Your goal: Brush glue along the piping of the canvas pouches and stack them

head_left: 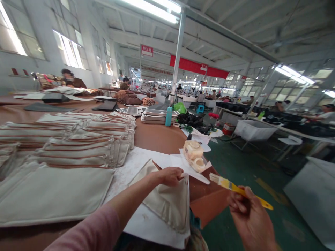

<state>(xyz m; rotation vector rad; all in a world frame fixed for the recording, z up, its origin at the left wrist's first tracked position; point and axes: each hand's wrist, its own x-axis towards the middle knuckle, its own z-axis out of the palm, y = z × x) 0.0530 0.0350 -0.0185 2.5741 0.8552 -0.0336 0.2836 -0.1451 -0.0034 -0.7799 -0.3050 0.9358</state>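
A small red sign with white characters hangs from the ceiling far back, and a red banner stretches across the hall behind it; the writing on both is too small to read; the yellow brush handle shows no legible mark.

The left hand reaches forward from a pink sleeve, palm down, its fingers curled closed on the upper edge of a beige canvas piece; that piece lies on white paper at the near edge of the brown surface; the right hand is raised off the surface's edge over the green floor, fingers pinched around the yellow handle of a brush, whose pale bristles point left toward the canvas piece, apart from it; just beyond the left hand sits a glue-smeared pot on more paper; stacks of finished canvas pieces fill the surface to the left; a teal bottle stands farther back beside metal trays.
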